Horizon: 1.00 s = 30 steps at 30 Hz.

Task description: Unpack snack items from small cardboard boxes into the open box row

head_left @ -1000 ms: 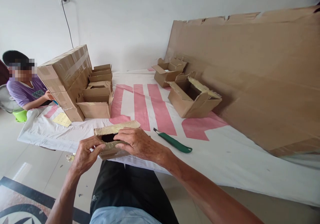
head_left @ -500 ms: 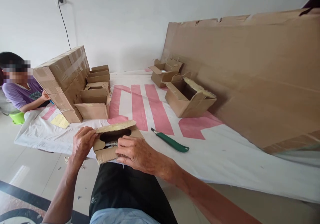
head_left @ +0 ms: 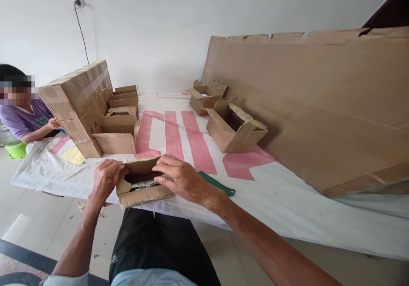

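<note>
At table's edge—both hands apparently grip small box (head_left: 142,183).

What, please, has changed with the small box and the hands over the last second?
The right hand moved from the small cardboard box's near edge to its far flap, now covering the green utility knife's blade end. The left hand stayed gripping the box's left end; the other boxes did not move.

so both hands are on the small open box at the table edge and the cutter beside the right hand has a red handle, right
Not quite: the cutter has a green handle, as the head view shows. Both the left hand and right hand are on the small open box at the table edge.
</note>
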### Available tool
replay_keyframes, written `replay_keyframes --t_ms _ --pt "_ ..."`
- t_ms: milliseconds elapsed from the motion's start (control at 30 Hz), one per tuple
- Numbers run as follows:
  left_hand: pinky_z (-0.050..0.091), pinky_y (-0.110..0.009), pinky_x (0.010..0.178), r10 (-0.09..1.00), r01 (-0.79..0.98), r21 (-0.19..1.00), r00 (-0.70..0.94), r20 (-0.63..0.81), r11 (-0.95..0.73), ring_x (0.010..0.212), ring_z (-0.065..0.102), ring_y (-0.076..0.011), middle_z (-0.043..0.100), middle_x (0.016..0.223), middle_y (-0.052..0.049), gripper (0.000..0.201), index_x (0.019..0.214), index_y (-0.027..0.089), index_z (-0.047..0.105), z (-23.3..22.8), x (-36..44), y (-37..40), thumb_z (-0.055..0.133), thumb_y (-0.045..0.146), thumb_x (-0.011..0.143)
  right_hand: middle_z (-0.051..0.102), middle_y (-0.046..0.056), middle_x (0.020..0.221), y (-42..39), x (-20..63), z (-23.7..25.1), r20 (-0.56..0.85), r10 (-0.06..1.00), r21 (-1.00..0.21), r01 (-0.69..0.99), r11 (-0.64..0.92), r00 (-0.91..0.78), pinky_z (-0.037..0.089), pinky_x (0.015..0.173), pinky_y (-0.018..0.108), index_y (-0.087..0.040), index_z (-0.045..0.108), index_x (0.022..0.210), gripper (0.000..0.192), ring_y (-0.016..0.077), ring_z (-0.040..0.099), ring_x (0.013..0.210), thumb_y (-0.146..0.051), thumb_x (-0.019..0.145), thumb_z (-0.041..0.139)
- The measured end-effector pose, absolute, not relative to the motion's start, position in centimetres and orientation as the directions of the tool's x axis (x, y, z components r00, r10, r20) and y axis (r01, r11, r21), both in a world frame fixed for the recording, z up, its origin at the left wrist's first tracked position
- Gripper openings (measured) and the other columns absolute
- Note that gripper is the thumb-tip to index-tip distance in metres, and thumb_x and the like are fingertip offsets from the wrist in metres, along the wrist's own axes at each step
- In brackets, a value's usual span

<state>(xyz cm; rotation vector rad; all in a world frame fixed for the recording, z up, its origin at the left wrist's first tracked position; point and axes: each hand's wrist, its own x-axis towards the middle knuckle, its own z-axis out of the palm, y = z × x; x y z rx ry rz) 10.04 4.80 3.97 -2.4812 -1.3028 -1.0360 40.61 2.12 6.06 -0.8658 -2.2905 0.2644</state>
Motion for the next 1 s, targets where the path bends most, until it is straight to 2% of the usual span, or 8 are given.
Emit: replay_keyframes --t_ms 133,267,400,500,700,833,1000 --pt "0.055 -0.034 0.078 0.67 0.773 0.193 0.361 0.649 -0.604 0.082 0.073 -0.0224 0.08 0.085 -0.005 0.019 0.096 0.021 0.079 4.5 10.2 5.1 0.064 0.027 0.106 0.072 0.013 0.122 5.0 41.2 6.6 0.531 0.692 -0.306 0.651 0.695 -0.489 0.058 0.101 0.048 -0.02 0.074 0.122 0.023 0.0315 0.066 0.118 -0.017 0.099 0.071" --pt "0.053 -0.033 0.075 0.723 0.784 0.232 0.356 0.591 -0.576 0.081 0.071 -0.0231 0.076 0.082 -0.005 0.006 0.097 0.022 0.08 5.3 10.8 5.4 0.074 0.024 0.095 0.075 0.01 0.114 6.9 40.4 7.2 0.413 0.724 -0.279 0.68 0.678 -0.552 0.055 0.093 0.04 -0.02 0.076 0.117 0.018 0.0274 0.068 0.11 -0.018 0.1 0.072" --pt "0.051 -0.031 0.076 0.791 0.774 0.301 0.385 0.477 -0.558 0.081 0.07 -0.0201 0.075 0.086 -0.005 0.014 0.089 0.022 0.08 6.6 11.9 5.9 0.068 0.018 0.096 0.076 0.008 0.107 7.7 39.0 7.7 0.284 0.763 -0.296 0.704 0.645 -0.58 0.049 0.083 0.034 -0.019 0.079 0.114 0.014 0.0236 0.07 0.1 -0.019 0.101 0.073" --pt "0.049 -0.029 0.074 0.823 0.777 0.315 0.425 0.377 -0.545 0.079 0.068 -0.0186 0.074 0.085 -0.005 0.018 0.086 0.021 0.08 7.5 12.9 6.5 0.066 0.015 0.094 0.077 0.008 0.105 8.2 38.2 7.7 0.249 0.775 -0.335 0.699 0.632 -0.581 0.046 0.081 0.031 -0.02 0.081 0.112 0.014 0.0224 0.07 0.101 -0.019 0.103 0.071" --pt "0.045 -0.027 0.07 0.851 0.741 0.42 0.457 0.258 -0.525 0.074 0.067 -0.0162 0.076 0.083 -0.003 0.023 0.09 0.022 0.086 8.5 14.3 8.2 0.066 0.012 0.091 0.078 0.005 0.097 9.6 37.4 7.0 0.316 0.769 -0.409 0.651 0.639 -0.556 0.042 0.079 0.029 -0.021 0.083 0.101 0.017 0.0191 0.069 0.093 -0.014 0.102 0.068" --pt "0.048 -0.027 0.07 0.844 0.681 0.499 0.446 0.298 -0.536 0.075 0.069 -0.0165 0.077 0.082 -0.002 0.02 0.089 0.022 0.087 8.1 14.5 8.9 0.07 0.013 0.086 0.077 0.004 0.091 10.2 37.2 6.1 0.392 0.736 -0.408 0.613 0.676 -0.551 0.041 0.075 0.029 -0.021 0.082 0.093 0.017 0.0182 0.068 0.086 -0.013 0.1 0.069" --pt "0.049 -0.026 0.069 0.84 0.585 0.604 0.389 0.378 -0.542 0.075 0.069 -0.017 0.079 0.082 -0.003 0.015 0.086 0.02 0.086 7.1 14.4 9.2 0.073 0.013 0.083 0.078 0.004 0.091 10.5 37.2 5.5 0.461 0.708 -0.425 0.567 0.705 -0.535 0.042 0.074 0.029 -0.022 0.082 0.094 0.016 0.0183 0.068 0.083 -0.014 0.1 0.069"
